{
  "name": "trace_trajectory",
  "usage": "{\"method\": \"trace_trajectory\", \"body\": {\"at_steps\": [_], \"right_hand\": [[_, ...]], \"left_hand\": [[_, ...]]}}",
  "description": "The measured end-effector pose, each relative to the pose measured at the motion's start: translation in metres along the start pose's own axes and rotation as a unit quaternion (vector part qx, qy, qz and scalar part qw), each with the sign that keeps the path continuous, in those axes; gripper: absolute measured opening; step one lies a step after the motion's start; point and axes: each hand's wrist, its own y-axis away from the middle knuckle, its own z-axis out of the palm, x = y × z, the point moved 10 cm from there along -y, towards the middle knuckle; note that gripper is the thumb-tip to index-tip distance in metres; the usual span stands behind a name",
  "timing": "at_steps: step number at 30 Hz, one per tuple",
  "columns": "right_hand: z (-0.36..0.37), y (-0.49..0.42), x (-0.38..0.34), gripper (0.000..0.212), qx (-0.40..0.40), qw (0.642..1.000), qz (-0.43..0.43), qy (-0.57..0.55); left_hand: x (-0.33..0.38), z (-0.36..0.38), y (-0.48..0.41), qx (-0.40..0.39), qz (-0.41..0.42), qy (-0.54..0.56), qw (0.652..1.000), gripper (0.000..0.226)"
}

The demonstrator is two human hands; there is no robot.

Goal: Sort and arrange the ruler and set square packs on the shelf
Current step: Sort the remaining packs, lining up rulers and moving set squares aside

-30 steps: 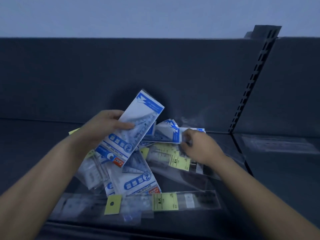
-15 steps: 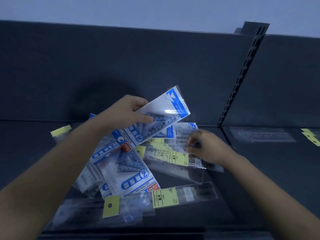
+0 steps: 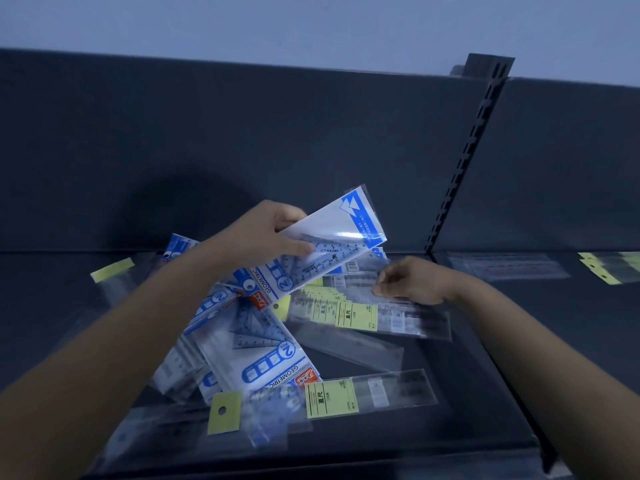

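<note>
Dim, bluish light; soft shadow on the dark shelf back panel point(image 3: 242, 133); glare streaks the blue-and-white plastic pack point(image 3: 322, 254); edges bowed.

Two hands are counted: left hand point(image 3: 266, 233) and right hand point(image 3: 412, 282). At least four set square packs point(image 3: 263, 355) are seen. At least six ruler packs point(image 3: 363, 396) are counted; those overlapped in the stack cannot be told apart.

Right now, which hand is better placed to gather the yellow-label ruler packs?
Right. The right hand is at the ruler packs, fingers pinching them; the left hand is holding a raised set square pack.
</note>
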Motion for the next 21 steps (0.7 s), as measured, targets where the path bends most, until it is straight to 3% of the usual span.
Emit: {"method": "trace_trajectory", "body": {"at_steps": [4,8,11,15,21], "right_hand": [[-0.010,0.005,0.004,0.012,0.063,0.995,0.002,-0.077],[-0.014,0.014,0.017,0.041,0.069,0.984,0.032,-0.158],[-0.024,0.021,0.031,0.043,0.124,0.977,0.066,-0.159],[-0.035,0.031,0.053,0.029,0.189,0.944,0.101,-0.250],[-0.032,0.042,0.048,0.006,0.140,0.940,0.089,-0.298]], "left_hand": [[0.005,0.002,0.000,-0.008,0.002,-0.005,1.000,0.010],[0.007,0.002,-0.002,-0.015,0.005,-0.004,1.000,0.011],[0.006,0.006,-0.006,-0.020,0.009,0.010,1.000,0.011],[0.006,0.016,-0.009,-0.036,0.023,0.023,0.999,0.013],[0.015,0.024,-0.011,-0.046,0.038,0.046,0.997,0.015]]}}
